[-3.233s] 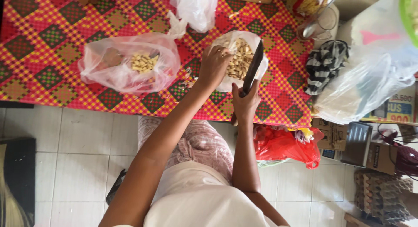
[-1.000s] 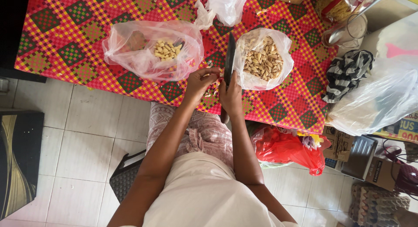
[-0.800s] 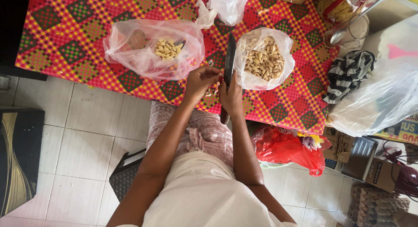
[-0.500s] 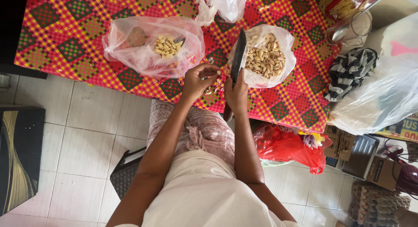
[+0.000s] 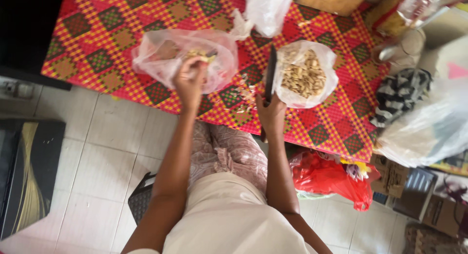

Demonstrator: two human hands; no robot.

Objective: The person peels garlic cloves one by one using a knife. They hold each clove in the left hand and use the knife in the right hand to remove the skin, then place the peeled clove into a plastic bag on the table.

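Head view looks straight down on a bench (image 5: pixel 97 64) under a red checked cloth. The left hand (image 5: pixel 190 81) reaches into the mouth of a pink-tinted plastic bag (image 5: pixel 165 54), fingers bunched together over the pale peeled pieces (image 5: pixel 197 53) inside; whether it is clamped on one I cannot tell. The right hand (image 5: pixel 271 115) is closed around the handle of a dark knife (image 5: pixel 270 78), blade pointing away and standing just beside a clear plastic bag (image 5: pixel 307 74) full of unpeeled cloves (garlic, by the look of them).

To do this step well, I judge the left hand should go well inside the bag's mouth before the fingers part, so nothing rolls onto the cloth, while the knife stays upright with its edge turned from the other arm.

Counted: two hands, one knife, two bags in use, one more white bag (image 5: pixel 265 10) at the far edge. A small heap of papery skins (image 5: pixel 243 95) lies between the two bags; cloves are too many to count. One red bag (image 5: pixel 331 178) sits on the floor below.
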